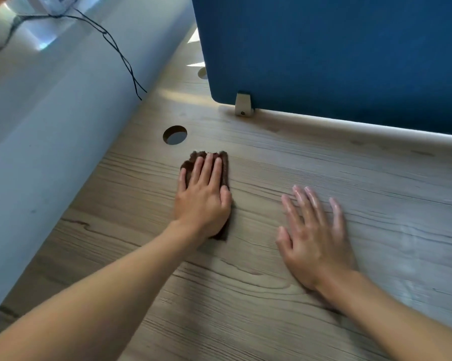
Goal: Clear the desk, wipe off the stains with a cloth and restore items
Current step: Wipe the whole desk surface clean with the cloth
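head view: left hand (202, 196) presses flat, fingers straight, on the brown cloth (224, 168) mid-frame; right hand (314, 235) lies released, flat on the wooden desk (323, 162).

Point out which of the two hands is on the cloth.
The left hand: it presses flat, fingers straight, on the brown cloth near the round cable hole. The right hand is spread over bare desk, away from the cloth.

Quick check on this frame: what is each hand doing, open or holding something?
Left hand: open, fingers straight, pressing the brown cloth flat on the desk.
Right hand: open, flat on the desk, holding nothing.
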A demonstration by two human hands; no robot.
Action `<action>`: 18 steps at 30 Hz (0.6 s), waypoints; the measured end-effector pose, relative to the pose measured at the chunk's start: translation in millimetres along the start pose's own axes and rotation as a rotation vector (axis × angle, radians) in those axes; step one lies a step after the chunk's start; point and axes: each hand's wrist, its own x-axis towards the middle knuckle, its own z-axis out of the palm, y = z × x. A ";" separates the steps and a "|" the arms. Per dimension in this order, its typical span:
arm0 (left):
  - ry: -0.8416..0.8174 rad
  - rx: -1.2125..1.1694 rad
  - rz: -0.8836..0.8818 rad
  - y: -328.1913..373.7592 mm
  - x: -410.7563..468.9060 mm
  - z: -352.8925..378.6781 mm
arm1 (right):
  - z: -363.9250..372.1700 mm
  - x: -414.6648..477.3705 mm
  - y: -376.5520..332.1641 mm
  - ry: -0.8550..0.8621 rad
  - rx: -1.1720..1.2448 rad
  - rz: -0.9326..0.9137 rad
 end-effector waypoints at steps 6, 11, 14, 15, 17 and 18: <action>-0.017 0.027 0.524 15.4 -84.3 5.9 | -9.0 14.5 1.1 0.000 0.002 -0.013; 0.022 0.029 0.418 1.3 -3.3 4.9 | -9.4 61.8 4.9 -0.011 0.076 0.078; 0.036 -0.010 0.128 11.5 49.1 0.3 | -3.1 60.8 3.8 -0.044 0.054 0.079; 0.046 -0.011 0.117 16.0 51.6 0.6 | -3.6 59.2 3.6 -0.027 0.056 0.080; 0.086 0.021 0.244 18.9 32.5 0.7 | -4.4 60.9 3.8 0.001 0.056 0.081; 0.092 0.028 0.356 18.8 15.0 1.7 | -3.9 61.6 3.6 0.002 0.050 0.083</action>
